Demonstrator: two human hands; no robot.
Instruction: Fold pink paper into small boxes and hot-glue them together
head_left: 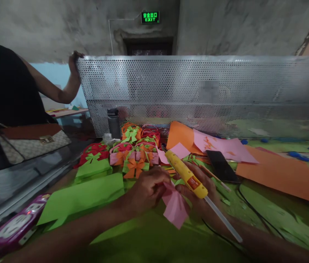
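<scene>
My left hand [146,189] is closed in a pinch on the upper edge of a small pleated piece of pink paper [175,211]. The paper's folds fan out downward below my fingers. My right hand [210,195] is wrapped round a yellow hot glue gun [183,171], and its thumb lies close against the same pink paper. A long translucent glue stick [223,219] juts from the gun's rear toward me. Just beyond my hands sit small paper baskets with bows, among them one with an orange bow [135,167]. My right fingertips are partly hidden behind the gun.
Green paper sheets [88,193] and a purple device [16,228] lie on the left. To the right are a black phone [221,166], a cable and orange sheets [282,175]. A dark bottle [113,123] stands before a perforated metal panel [157,80]. A person at left grips the panel.
</scene>
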